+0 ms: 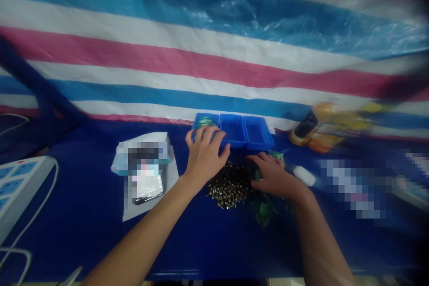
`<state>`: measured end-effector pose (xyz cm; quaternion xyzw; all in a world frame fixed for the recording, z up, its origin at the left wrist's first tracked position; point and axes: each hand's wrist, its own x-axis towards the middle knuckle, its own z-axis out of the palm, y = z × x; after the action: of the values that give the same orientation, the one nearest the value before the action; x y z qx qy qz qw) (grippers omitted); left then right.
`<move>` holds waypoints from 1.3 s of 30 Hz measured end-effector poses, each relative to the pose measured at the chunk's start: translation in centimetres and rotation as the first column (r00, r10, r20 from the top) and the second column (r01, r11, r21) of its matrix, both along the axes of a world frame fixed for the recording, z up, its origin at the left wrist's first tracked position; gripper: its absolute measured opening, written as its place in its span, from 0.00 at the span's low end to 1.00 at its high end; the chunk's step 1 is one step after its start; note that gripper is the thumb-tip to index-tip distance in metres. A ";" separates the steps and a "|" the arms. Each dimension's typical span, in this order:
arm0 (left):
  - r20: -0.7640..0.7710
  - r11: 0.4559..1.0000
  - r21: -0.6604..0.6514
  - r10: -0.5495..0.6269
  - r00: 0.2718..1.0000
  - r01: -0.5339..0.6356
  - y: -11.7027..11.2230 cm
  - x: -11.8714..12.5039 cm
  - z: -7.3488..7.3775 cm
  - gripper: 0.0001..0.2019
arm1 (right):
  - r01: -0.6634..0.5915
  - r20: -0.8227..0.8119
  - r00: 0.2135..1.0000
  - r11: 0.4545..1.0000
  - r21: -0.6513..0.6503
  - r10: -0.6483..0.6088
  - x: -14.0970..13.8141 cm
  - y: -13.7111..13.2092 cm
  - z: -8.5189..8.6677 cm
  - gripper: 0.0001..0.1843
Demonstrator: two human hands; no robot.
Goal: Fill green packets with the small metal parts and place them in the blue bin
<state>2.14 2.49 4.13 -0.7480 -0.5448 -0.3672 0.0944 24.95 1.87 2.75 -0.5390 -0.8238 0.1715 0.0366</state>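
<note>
My left hand [205,152] is over the front edge of the left blue bin [198,118], its fingers spread and nothing visible in them. Inside that bin lie green plastic packets [205,121]. My right hand [273,176] rests at the right side of a heap of small brass-coloured screws [229,190], thumb and fingers apart. Beside and partly under it are more green packets [263,212]. Whether its fingers touch a packet is hard to make out.
Two more blue bins [233,130] adjoin the left one. A white rounded object [304,176] lies right of my right hand. Paper with a soft white pack [161,143] and a pen [147,199] sits left. A power strip [25,178] and orange-yellow bottles [318,127] stand farther out.
</note>
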 end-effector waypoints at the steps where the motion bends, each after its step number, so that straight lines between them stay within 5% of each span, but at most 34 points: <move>1: 0.008 1.000 0.003 -0.026 1.000 0.026 -0.4 0.1 -0.2 0.11 | 0.006 -0.017 1.000 1.000 0.002 -0.006 0.1 0.1 -0.1 0.35; 6: 0.047 0.989 0.005 -0.145 0.988 0.145 -1.5 0.2 -1.0 0.07 | 0.009 -0.110 0.994 1.000 0.002 -0.008 0.7 0.7 -0.1 0.22; 16: 0.156 0.974 -0.086 -0.193 0.969 0.209 -2.0 1.1 -2.0 0.06 | 0.093 -0.288 0.955 0.994 0.051 -0.075 0.3 1.1 1.0 0.07; 23: 0.257 0.941 -0.144 -0.265 0.929 0.308 -2.1 1.2 -2.1 0.09 | 0.185 -0.540 0.835 0.978 0.101 -0.102 0.3 1.1 1.5 0.11; 30: 0.363 0.940 -0.130 -0.251 0.897 0.315 -2.3 1.1 -1.6 0.09 | 0.314 -0.780 0.607 0.948 0.059 -0.153 -1.7 0.5 1.7 0.14; 39: 0.695 0.841 -0.233 -0.208 0.688 0.489 -2.5 1.4 -1.4 0.23 | 0.261 -0.884 0.434 0.963 -0.064 -0.176 -4.0 -0.1 1.2 0.16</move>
<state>3.56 -0.05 2.69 -0.6689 -0.4501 -0.4929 -0.3271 20.99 1.80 3.96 -0.4723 -0.6152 0.3847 0.5006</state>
